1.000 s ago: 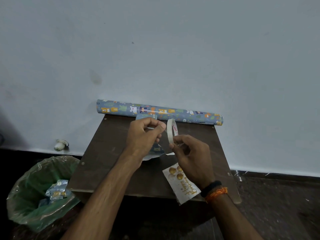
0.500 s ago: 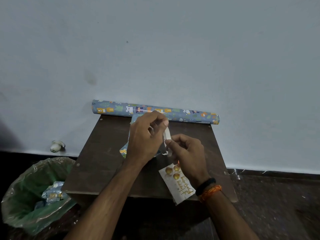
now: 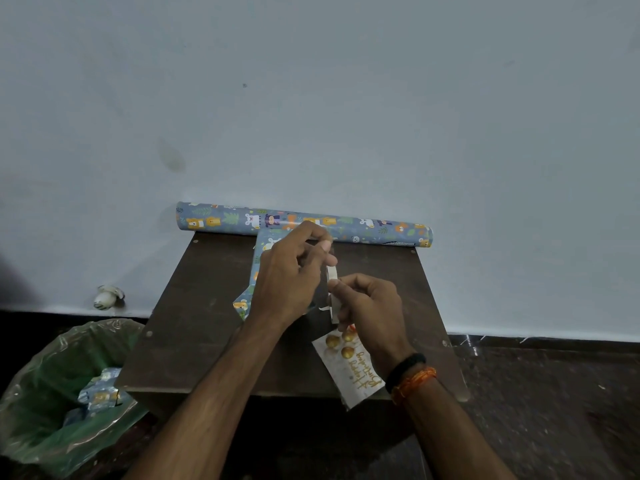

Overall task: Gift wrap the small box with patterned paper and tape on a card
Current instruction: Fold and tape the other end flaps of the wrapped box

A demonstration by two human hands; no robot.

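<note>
On the table (image 3: 207, 306), paper roll (image 3: 242, 220) lies crosswise, left-right.

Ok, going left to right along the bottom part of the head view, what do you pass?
Green bin bag → left hand → tape roll → right hand → orange wristband.

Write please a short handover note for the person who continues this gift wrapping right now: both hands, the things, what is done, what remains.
Left hand: fingers pinched near the tape roll's top, likely on the tape end.
Right hand: holds the tape roll upright.
Wrapped box: on the table, mostly hidden behind the left hand.
Card: lies at the table's near edge, under the right wrist.
Paper roll: against the wall.
Done: box looks covered in paper.
Left: pull off tape, finish any seams, tape on the card.
</note>
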